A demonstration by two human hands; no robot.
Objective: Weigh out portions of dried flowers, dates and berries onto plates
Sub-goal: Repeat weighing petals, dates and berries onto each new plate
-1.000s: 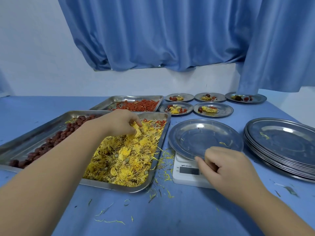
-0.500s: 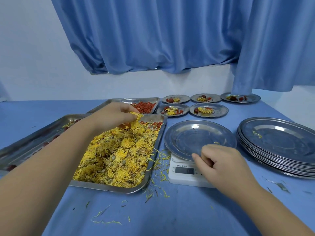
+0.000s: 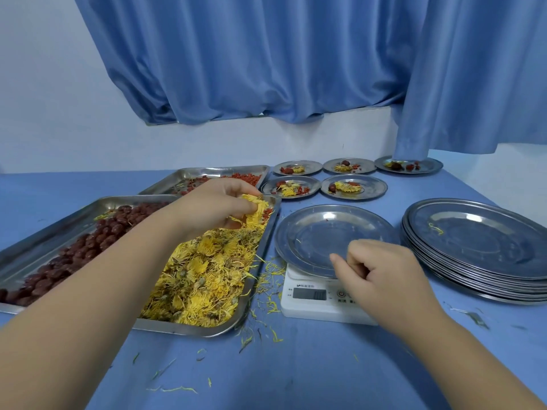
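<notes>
Left hand (image 3: 216,207) is now lifting clear of the tray (image 3: 189,325), pinching a clump of dried flowers (image 3: 256,210) and heading right toward the empty plate (image 3: 334,232) on the scale (image 3: 310,303), so weighing's starting.

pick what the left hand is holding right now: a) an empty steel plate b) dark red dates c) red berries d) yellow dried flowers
d: the left hand pinches a clump of yellow dried flowers in its grip, over the far end of the tray that holds the flower pile.
</notes>
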